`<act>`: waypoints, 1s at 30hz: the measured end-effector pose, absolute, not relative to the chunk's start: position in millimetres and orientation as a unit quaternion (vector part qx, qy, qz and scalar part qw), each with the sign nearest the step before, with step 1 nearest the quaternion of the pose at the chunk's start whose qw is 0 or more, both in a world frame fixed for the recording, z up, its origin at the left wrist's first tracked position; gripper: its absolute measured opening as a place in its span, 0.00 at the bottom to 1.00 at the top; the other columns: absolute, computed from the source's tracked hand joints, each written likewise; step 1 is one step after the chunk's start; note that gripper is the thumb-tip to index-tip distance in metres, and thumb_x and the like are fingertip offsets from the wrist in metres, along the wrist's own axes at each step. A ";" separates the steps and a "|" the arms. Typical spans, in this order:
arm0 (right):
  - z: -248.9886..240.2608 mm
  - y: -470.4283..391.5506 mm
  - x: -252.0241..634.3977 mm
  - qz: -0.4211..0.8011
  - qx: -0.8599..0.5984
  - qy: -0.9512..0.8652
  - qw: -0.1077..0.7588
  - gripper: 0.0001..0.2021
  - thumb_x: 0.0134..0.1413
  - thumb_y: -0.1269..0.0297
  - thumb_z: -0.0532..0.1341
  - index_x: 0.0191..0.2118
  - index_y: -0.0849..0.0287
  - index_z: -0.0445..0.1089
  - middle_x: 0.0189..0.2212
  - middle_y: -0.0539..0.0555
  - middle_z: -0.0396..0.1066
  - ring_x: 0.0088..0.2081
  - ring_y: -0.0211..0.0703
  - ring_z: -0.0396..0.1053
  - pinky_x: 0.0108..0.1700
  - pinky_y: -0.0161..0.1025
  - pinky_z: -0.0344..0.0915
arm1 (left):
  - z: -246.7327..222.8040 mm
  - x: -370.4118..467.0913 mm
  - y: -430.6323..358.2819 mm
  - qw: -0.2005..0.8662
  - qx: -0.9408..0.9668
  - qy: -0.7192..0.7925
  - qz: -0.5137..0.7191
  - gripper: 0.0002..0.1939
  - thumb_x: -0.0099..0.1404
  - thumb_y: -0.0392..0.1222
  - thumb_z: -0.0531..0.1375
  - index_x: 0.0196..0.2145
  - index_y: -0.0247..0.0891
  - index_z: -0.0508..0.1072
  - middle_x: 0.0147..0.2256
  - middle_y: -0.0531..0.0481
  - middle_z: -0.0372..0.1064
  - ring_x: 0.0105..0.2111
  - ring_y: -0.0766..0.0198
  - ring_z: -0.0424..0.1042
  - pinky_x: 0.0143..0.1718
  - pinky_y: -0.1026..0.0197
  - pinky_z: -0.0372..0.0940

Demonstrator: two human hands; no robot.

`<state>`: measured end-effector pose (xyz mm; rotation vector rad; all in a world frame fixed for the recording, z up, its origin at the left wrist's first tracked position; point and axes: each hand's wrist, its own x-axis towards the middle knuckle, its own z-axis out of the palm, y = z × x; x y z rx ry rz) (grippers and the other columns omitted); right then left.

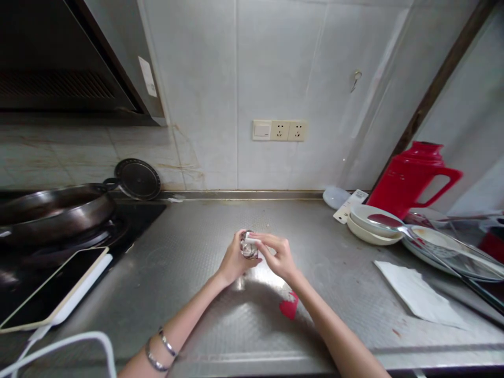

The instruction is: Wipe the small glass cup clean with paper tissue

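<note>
the white cable (pixel 100 338) loops up nearest the camera at your lower left, just beside a phone (pixel 55 289) that lies screen up at the edge of the black stove. two silver bracelets (pixel 159 352) circle your left forearm.

your left hand (pixel 232 262) is curled around a small round container (pixel 249 252), fingers closed to its width, holding it over the middle of the steel counter (pixel 189 325). your right hand (pixel 277 254) comes in from the other side, its fingers nearly straight and drawn close to the thumb, with a small white piece (pixel 253 239) between their tips at the container's top; you can't tell how firmly it is pinched. what is inside the container is too small to make out.

a red scrap (pixel 289 306) lies on the counter beside your right forearm. well off to your right are a folded white paper (pixel 419 291), two stacked bowls (pixel 374 233) and, behind them, a red thermos (pixel 409 181). a wide pan (pixel 59 215) sits on the stove to your left, with a round black disc (pixel 137 179) leaning against the wall behind.
</note>
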<state>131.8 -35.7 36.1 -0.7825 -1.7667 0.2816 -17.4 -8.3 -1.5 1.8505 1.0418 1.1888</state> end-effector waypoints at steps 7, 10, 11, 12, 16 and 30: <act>35.8 -26.2 133.4 0.129 -0.483 -0.650 0.572 0.16 0.58 0.57 0.57 0.28 0.60 0.77 0.23 0.52 0.76 0.26 0.44 0.74 0.27 0.35 0.67 | -1.9 -14.6 -16.6 0.322 0.742 0.415 0.417 0.44 0.41 0.37 0.71 0.54 0.40 0.56 0.48 0.44 0.67 0.44 0.56 0.70 0.45 0.55 0.64; 33.5 -26.3 129.5 0.158 -0.450 -0.687 0.549 0.13 0.58 0.60 0.56 0.33 0.57 0.78 0.31 0.52 0.79 0.33 0.47 0.77 0.35 0.37 0.71 | -2.9 -14.1 -18.7 0.317 0.749 0.425 0.397 0.43 0.41 0.38 0.70 0.54 0.40 0.57 0.44 0.46 0.69 0.41 0.55 0.71 0.42 0.56 0.65; 32.7 -27.2 128.2 0.154 -0.438 -0.693 0.552 0.13 0.58 0.60 0.56 0.34 0.56 0.78 0.34 0.53 0.79 0.36 0.48 0.77 0.39 0.39 0.72 | -3.2 -14.1 -18.7 0.315 0.749 0.428 0.395 0.42 0.42 0.38 0.70 0.53 0.40 0.58 0.43 0.46 0.70 0.40 0.56 0.71 0.41 0.56 0.65; 32.0 -28.2 127.1 0.143 -0.424 -0.699 0.558 0.12 0.59 0.61 0.56 0.35 0.55 0.78 0.36 0.54 0.78 0.39 0.48 0.76 0.42 0.41 0.72 | -3.4 -14.2 -18.4 0.313 0.749 0.429 0.396 0.40 0.42 0.39 0.70 0.52 0.39 0.58 0.42 0.47 0.70 0.39 0.56 0.71 0.39 0.57 0.65; 31.0 -33.2 126.2 0.092 -0.357 -0.737 0.567 0.12 0.59 0.65 0.56 0.40 0.55 0.77 0.39 0.56 0.77 0.44 0.48 0.75 0.48 0.42 0.70 | -2.4 -14.5 -15.6 0.318 0.741 0.414 0.422 0.40 0.44 0.40 0.69 0.53 0.39 0.57 0.45 0.45 0.69 0.38 0.59 0.71 0.39 0.58 0.65; 34.3 -31.8 126.6 0.006 -0.323 -0.773 0.546 0.11 0.60 0.68 0.54 0.40 0.57 0.75 0.39 0.59 0.77 0.43 0.47 0.73 0.46 0.45 0.70 | -5.1 -13.4 -13.5 0.303 0.741 0.418 0.429 0.37 0.46 0.38 0.68 0.53 0.41 0.59 0.46 0.45 0.69 0.40 0.58 0.71 0.41 0.57 0.66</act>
